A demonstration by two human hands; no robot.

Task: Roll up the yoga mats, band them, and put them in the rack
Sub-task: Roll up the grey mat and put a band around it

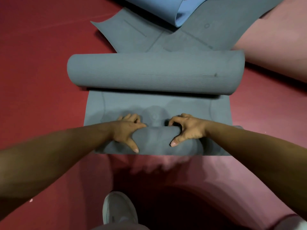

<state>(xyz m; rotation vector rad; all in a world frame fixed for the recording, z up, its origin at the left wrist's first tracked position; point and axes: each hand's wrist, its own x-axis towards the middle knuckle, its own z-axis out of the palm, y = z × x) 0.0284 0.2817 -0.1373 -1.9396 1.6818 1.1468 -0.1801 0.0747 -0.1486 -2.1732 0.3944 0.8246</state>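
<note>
On the red floor, the left hand and then the right hand, low in mid-frame, each grip with curled fingers the started roll at the near end of the grey mat, whose flat stretch reaches a rolled mat lying across the centre.

One wide-angle camera on the person's head looks steeply down and a little forward at the floor, close: left hand and right hand sit mid-frame on the grey mat, a shoe at the bottom edge.
</note>
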